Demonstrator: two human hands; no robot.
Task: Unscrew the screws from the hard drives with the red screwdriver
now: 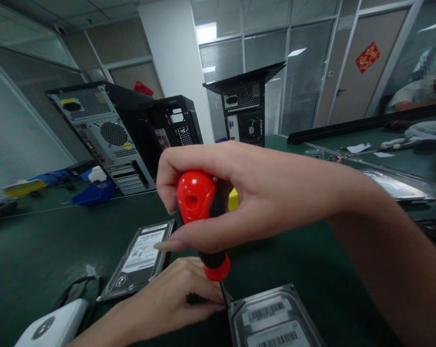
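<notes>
Right hand sits mid-frame, forearm sweeping in from the lower right, fingers curled tight over the top and thumb stretched flat underneath, pointing left. Left hand comes up from the bottom left, low in frame, knuckles up, fingertips pinched together.

Person, head-camera view, two hands and forearms in frame.
Right hand: bare, no glove, ring or watch; forearm unsleeved as far as the near right edge; long thumbnail.
Left hand: bare, no glove or ring; forearm unsleeved to the near edge.
</notes>
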